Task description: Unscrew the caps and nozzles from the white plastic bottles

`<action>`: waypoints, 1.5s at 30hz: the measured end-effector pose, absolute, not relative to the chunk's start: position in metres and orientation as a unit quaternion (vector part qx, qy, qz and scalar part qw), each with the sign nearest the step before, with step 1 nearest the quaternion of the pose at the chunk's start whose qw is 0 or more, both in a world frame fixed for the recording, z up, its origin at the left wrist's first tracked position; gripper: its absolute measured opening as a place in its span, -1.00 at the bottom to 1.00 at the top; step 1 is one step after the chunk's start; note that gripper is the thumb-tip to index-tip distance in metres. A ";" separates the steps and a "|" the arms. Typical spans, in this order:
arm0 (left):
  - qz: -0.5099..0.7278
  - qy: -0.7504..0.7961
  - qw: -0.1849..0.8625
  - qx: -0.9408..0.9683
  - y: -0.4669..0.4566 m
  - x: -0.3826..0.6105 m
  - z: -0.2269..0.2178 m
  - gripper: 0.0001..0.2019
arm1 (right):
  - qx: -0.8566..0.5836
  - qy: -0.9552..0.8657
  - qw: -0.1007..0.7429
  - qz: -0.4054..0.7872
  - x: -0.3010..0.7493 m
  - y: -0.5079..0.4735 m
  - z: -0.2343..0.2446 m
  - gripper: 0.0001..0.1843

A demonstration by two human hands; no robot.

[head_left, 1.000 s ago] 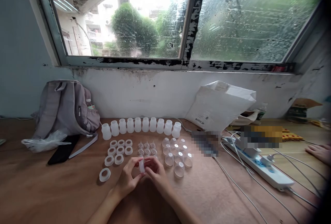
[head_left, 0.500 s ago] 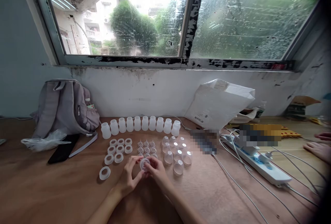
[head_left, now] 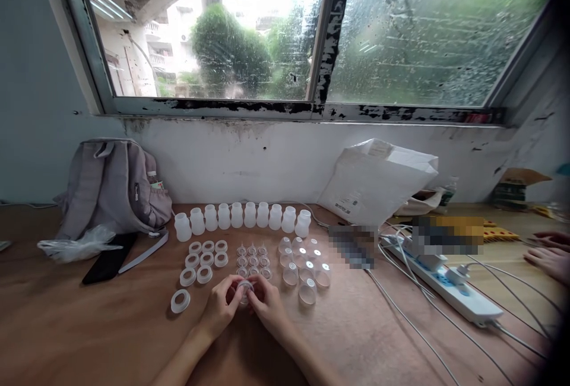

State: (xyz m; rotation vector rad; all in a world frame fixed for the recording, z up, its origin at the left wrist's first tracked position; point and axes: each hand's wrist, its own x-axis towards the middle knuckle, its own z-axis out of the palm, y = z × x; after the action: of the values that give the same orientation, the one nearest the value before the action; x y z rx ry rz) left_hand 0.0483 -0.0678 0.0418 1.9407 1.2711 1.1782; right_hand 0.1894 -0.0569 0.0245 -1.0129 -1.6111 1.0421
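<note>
My left hand [head_left: 220,309] and my right hand [head_left: 266,307] meet just above the wooden table [head_left: 66,326], fingers pinched together round one small white plastic ring with a clear nipple part [head_left: 244,288]. Just beyond my hands lie several white rings [head_left: 205,259], several small clear nipples [head_left: 253,258] and several clear domed caps [head_left: 307,267]. One ring [head_left: 180,300] lies apart to the left. A row of several small white bottles [head_left: 243,216] stands further back.
A grey backpack [head_left: 111,187], a clear plastic bag [head_left: 75,244] and a black phone [head_left: 109,258] sit at the left. A white bag [head_left: 378,181] leans on the wall. A power strip [head_left: 449,291] with cables lies at the right, near another person's hands [head_left: 550,255].
The ring piece between my fingers has been turned from edge-on to facing me, and both hands have closed in more tightly round it. The other person's hands have shifted slightly.
</note>
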 end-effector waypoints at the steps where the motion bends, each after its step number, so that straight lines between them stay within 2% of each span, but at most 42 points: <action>1: 0.439 0.470 0.264 0.719 -0.068 0.049 0.042 -0.81 | -0.411 -0.662 0.468 0.417 0.190 -0.057 0.025 -0.85; 15: 0.435 0.462 0.272 0.723 -0.067 0.050 0.037 -0.89 | -0.418 -0.696 0.449 0.373 0.192 -0.062 0.042 -0.86; 28: 0.406 0.486 0.212 0.744 -0.065 0.049 0.028 -0.95 | -0.425 -0.702 0.467 0.328 0.187 -0.061 0.033 -0.87; 36: 0.428 0.485 0.248 0.721 -0.066 0.049 0.033 -0.87 | -0.413 -0.702 0.478 0.329 0.189 -0.059 0.033 -0.92; 45: 0.434 0.452 0.264 0.733 -0.069 0.048 0.040 -0.80 | -0.414 -0.710 0.470 0.321 0.193 -0.061 0.036 -0.82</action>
State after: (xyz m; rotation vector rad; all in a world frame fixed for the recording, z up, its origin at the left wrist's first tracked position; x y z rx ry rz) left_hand 0.0482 -0.0690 0.0402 1.9828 1.2218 1.1728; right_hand 0.1930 -0.0606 0.0356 -1.0150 -1.7398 0.7872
